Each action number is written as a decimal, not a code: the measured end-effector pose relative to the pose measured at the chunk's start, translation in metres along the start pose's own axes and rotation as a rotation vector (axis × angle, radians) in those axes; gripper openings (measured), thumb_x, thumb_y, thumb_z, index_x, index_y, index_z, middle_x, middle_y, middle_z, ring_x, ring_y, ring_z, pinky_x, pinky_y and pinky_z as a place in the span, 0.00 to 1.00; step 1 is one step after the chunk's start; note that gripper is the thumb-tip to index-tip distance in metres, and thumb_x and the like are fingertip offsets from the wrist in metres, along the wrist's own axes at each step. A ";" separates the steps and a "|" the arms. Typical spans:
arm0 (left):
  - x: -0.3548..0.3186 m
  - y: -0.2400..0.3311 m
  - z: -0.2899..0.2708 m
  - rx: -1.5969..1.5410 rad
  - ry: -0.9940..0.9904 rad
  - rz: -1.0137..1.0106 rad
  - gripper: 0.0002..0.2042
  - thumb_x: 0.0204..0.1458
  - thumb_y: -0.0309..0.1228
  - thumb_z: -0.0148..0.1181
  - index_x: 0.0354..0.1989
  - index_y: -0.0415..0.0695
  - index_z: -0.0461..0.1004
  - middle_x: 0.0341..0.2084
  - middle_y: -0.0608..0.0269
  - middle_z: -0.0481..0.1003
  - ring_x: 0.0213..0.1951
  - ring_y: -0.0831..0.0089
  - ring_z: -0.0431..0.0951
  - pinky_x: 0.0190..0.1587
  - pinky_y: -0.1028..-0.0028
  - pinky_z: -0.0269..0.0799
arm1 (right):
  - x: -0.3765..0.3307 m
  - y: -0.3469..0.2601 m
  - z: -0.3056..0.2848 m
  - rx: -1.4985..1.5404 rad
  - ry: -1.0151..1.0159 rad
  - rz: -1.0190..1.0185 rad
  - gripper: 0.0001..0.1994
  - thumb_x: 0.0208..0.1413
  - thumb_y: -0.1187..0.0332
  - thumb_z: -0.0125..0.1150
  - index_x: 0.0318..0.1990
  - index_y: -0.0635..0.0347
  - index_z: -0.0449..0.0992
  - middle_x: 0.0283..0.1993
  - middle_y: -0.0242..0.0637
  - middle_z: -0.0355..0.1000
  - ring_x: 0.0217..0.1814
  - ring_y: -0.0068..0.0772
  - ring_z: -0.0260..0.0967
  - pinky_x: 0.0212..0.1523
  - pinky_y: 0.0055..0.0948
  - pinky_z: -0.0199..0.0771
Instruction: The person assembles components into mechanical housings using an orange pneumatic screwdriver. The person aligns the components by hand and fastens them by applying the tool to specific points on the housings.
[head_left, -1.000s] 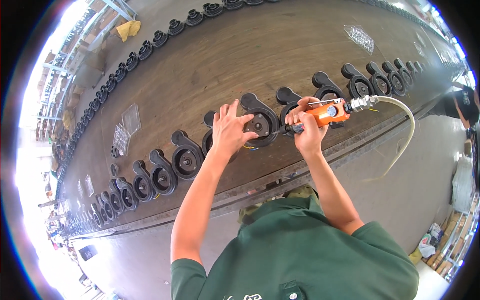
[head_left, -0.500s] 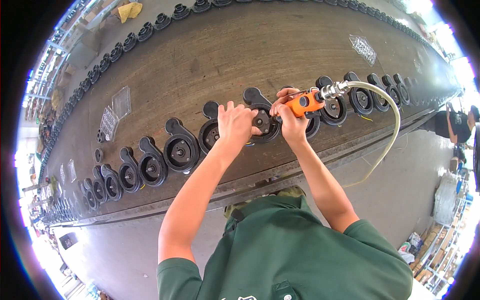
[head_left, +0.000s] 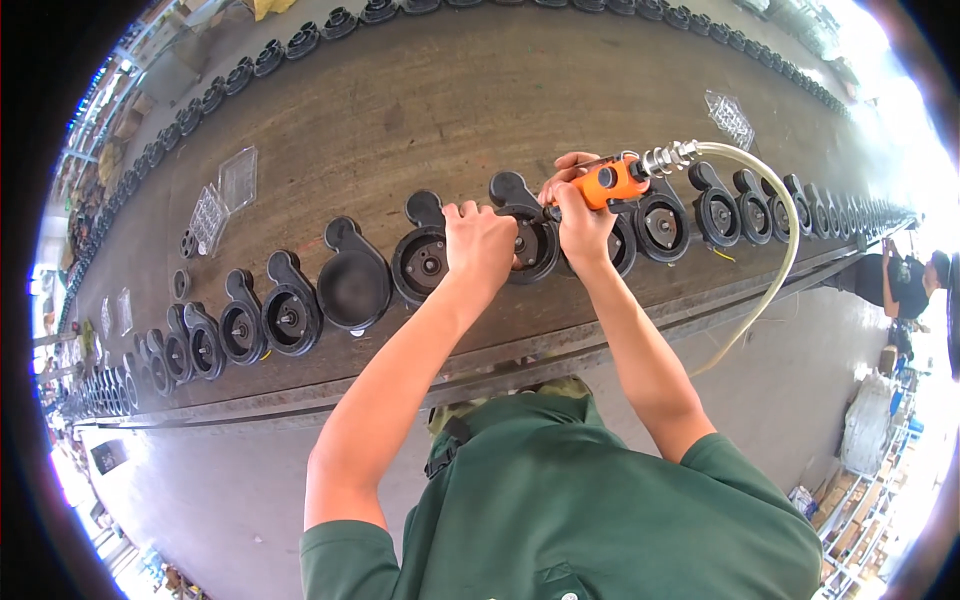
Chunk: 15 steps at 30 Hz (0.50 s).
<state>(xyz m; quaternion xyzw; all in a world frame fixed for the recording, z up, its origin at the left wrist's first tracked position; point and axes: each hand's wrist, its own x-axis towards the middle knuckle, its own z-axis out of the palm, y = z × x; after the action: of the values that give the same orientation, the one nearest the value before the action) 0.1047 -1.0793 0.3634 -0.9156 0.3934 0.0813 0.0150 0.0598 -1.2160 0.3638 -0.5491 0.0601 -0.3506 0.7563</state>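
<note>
My right hand point(head_left: 582, 222) is wrapped round an orange air screwdriver point(head_left: 610, 184), which lies nearly level and points left. A pale hose point(head_left: 790, 250) joins its metal fitting on the right. The tool's front end reaches a black round housing point(head_left: 540, 248) with a rounded lobe on top. Over this housing's left side lies my left hand point(head_left: 482, 245), fingers bent and close together near the tool's tip, thumb lower down. What its fingertips pinch, if anything, is hidden. Left of it another housing point(head_left: 408, 262) shows a dark plate with screws or pins inside.
Similar housings point(head_left: 292, 312) line the near edge of the long brown table point(head_left: 400, 110) on both sides. More black parts point(head_left: 302, 40) follow the far edge. Clear plastic trays point(head_left: 238, 178) lie at left and far right point(head_left: 730, 118). Another person point(head_left: 905, 280) is at far right.
My left hand's fingers have bent and drawn together over the housing; before, they were more spread. The right hand keeps the screwdriver almost in place. One housing further left now looks smooth inside.
</note>
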 end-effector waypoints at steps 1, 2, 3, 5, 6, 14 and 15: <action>0.000 0.000 0.000 -0.001 -0.001 -0.003 0.18 0.38 0.48 0.76 0.37 0.54 0.85 0.35 0.61 0.80 0.49 0.60 0.77 0.54 0.56 0.67 | 0.002 -0.001 0.002 0.005 -0.001 0.016 0.12 0.51 0.84 0.53 0.44 0.68 0.67 0.26 0.33 0.72 0.26 0.21 0.70 0.30 0.23 0.74; 0.000 -0.001 0.000 -0.006 0.009 -0.001 0.18 0.38 0.48 0.76 0.37 0.54 0.85 0.35 0.61 0.80 0.48 0.60 0.77 0.54 0.56 0.67 | 0.003 0.001 0.001 0.002 -0.003 0.009 0.12 0.51 0.83 0.53 0.44 0.68 0.67 0.26 0.33 0.72 0.26 0.21 0.70 0.30 0.23 0.74; -0.001 -0.001 0.000 -0.012 0.019 0.002 0.18 0.38 0.48 0.76 0.36 0.54 0.85 0.35 0.61 0.80 0.48 0.60 0.78 0.54 0.56 0.67 | 0.004 0.005 -0.001 -0.002 -0.005 0.002 0.12 0.51 0.83 0.53 0.44 0.68 0.67 0.26 0.33 0.72 0.26 0.21 0.70 0.30 0.23 0.73; -0.002 -0.002 0.001 -0.027 0.033 0.000 0.18 0.37 0.48 0.77 0.36 0.54 0.85 0.34 0.61 0.80 0.47 0.60 0.78 0.54 0.56 0.67 | 0.004 0.006 0.000 -0.017 -0.007 -0.004 0.12 0.51 0.83 0.54 0.44 0.68 0.67 0.25 0.33 0.72 0.25 0.21 0.70 0.29 0.23 0.73; -0.001 -0.003 0.002 -0.038 0.040 -0.002 0.18 0.37 0.48 0.77 0.35 0.54 0.85 0.34 0.61 0.80 0.47 0.60 0.78 0.54 0.56 0.67 | 0.004 0.006 0.000 -0.013 -0.005 0.006 0.12 0.51 0.83 0.54 0.44 0.68 0.67 0.25 0.33 0.72 0.25 0.21 0.70 0.29 0.23 0.73; -0.001 -0.004 0.003 -0.051 0.038 0.002 0.18 0.36 0.48 0.77 0.35 0.55 0.85 0.34 0.60 0.80 0.47 0.60 0.78 0.55 0.56 0.67 | 0.004 0.012 -0.004 -0.003 -0.014 0.004 0.11 0.51 0.82 0.53 0.44 0.67 0.68 0.25 0.33 0.71 0.26 0.22 0.70 0.30 0.23 0.73; -0.001 -0.004 0.004 -0.055 0.039 0.001 0.18 0.36 0.48 0.77 0.35 0.55 0.85 0.34 0.60 0.79 0.47 0.60 0.78 0.55 0.56 0.67 | 0.005 0.012 -0.005 -0.003 -0.019 0.000 0.11 0.51 0.82 0.53 0.44 0.67 0.68 0.25 0.33 0.71 0.26 0.22 0.70 0.30 0.23 0.73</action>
<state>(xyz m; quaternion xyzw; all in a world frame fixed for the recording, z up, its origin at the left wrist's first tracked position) 0.1061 -1.0757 0.3599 -0.9170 0.3916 0.0745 -0.0179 0.0667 -1.2208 0.3525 -0.5536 0.0533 -0.3453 0.7559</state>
